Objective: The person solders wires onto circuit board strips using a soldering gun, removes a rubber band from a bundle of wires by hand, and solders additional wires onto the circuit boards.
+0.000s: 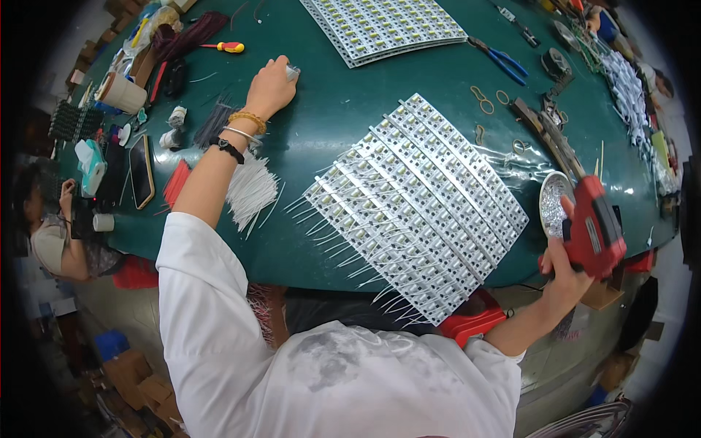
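Observation:
My left hand [272,87] is reached out over the far left of the table. Its fingers are closed around a small silvery thing [292,72], mostly hidden by them. At the right table edge my right hand [566,281] grips a red pistol-shaped tool [597,230] that looks like a soldering gun. A round dish [555,201] with shiny silvery bits stands just left of that tool. Between my hands lies a stack-like panel of white LED circuit boards [427,208], set at a slant. Thin white wires [343,244] stick out along its lower left side.
Cut white wires [250,186] and red wires [175,182] lie beneath my left forearm. More boards [387,29], blue-handled pliers [500,60] and a screwdriver [226,47] are farther back. A phone [142,171] lies left. Another person [62,237] sits at the far left.

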Tool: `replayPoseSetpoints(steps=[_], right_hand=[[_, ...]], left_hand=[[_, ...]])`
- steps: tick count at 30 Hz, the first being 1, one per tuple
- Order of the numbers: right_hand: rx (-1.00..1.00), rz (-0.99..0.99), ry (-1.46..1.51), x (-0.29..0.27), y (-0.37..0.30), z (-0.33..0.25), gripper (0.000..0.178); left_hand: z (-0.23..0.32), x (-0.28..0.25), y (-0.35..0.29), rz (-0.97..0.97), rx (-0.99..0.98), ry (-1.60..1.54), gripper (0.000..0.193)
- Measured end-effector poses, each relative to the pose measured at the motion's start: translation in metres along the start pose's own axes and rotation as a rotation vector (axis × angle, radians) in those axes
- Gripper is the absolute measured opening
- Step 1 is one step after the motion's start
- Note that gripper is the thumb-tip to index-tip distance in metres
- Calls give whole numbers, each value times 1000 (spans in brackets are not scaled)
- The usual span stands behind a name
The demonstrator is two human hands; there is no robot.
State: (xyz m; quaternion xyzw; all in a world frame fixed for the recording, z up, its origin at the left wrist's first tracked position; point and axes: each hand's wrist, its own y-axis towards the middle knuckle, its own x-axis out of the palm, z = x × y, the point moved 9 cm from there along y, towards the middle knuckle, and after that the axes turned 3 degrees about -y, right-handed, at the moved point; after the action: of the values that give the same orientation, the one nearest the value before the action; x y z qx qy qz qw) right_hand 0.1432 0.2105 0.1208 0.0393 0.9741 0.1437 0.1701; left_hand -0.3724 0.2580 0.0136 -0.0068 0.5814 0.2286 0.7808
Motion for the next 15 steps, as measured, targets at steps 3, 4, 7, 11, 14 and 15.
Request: replayPoseSetpoints(steps=[3, 4, 7, 11, 14, 15], right_hand=[[33, 98, 139, -10, -18, -4, 50], [35, 96, 140, -12, -21, -3, 50], [-1, 78, 208, -15, -28, -3, 52], [27, 87, 221, -17, -35, 7, 59], [43, 116, 278, -17, -41, 6, 56], [67, 154, 304, -19, -43, 7, 54]], left_hand=[[9, 3, -5, -9, 16, -25, 36], [10, 4, -5, -11, 13, -23, 36], [7, 15, -5, -88, 2, -26, 53], [10, 23, -7, -149, 55, 141, 89], [12, 24, -12, -238, 48, 157, 107], [12, 25, -14, -273, 53, 141, 113]])
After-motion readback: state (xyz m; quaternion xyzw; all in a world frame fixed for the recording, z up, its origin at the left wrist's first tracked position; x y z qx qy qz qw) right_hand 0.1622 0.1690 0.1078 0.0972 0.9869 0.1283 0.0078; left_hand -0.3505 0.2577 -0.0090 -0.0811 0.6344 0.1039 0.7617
